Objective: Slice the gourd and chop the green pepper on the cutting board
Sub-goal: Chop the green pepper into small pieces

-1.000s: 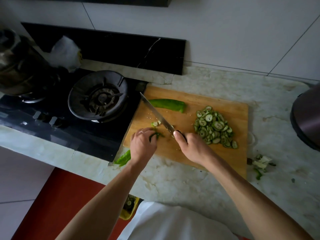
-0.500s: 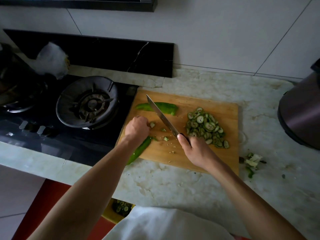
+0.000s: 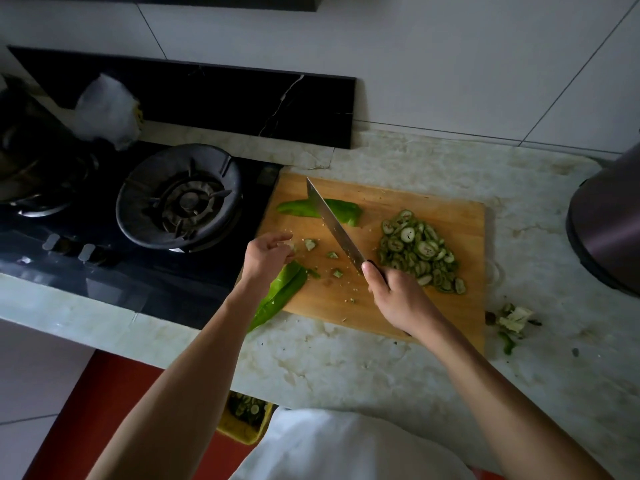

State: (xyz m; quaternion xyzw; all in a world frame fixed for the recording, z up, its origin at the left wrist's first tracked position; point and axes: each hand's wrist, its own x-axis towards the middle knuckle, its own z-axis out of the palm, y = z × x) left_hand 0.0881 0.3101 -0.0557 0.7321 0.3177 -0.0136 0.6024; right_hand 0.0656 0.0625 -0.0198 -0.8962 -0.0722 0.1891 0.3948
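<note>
A wooden cutting board [image 3: 391, 306] lies on the marble counter. A pile of gourd slices [image 3: 420, 251] covers its right part. One green pepper piece [image 3: 343, 209] lies at the board's far side. A long pepper piece [image 3: 280, 294] hangs over the near left edge. Small pepper bits [image 3: 332, 255] are scattered between them. My right hand [image 3: 398, 296] grips the knife [image 3: 334, 225] by its handle, blade pointing away and left over the board. My left hand [image 3: 266, 256] hovers at the board's left edge, fingertips pinching a small pale scrap.
A gas stove [image 3: 180, 199] with a black burner ring sits left of the board. A dark pot [image 3: 606, 226] stands at the right. Vegetable trimmings [image 3: 512, 320] lie on the counter right of the board. A yellow bin [image 3: 246, 417] with scraps is on the floor below.
My left hand let go of the long pepper piece and lifted, now pinching a small scrap. The knife stays raised at an angle in my right hand.
</note>
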